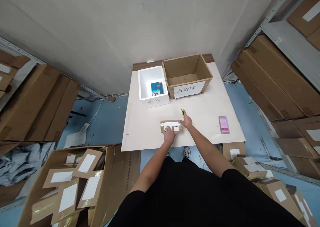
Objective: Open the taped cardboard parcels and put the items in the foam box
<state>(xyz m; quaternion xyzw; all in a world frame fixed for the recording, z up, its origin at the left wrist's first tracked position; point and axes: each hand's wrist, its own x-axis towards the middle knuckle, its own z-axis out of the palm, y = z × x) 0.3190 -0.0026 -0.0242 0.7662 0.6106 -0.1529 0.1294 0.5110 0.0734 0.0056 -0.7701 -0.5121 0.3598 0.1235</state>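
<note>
In the head view, the taped carton lies on the table's near side, long axis left to right — the left hand on top, fingers spread; the right hand, by its far right corner, grips a yellow-and-black tool.

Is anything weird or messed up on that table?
Yes: the pink rectangular thing at the right of the pale-topped table looks odd, because it's blurred into little squares and I can't tell what it is. I see no spill. The small brown cardboard parcel under the person's left hand lies flat.
</note>
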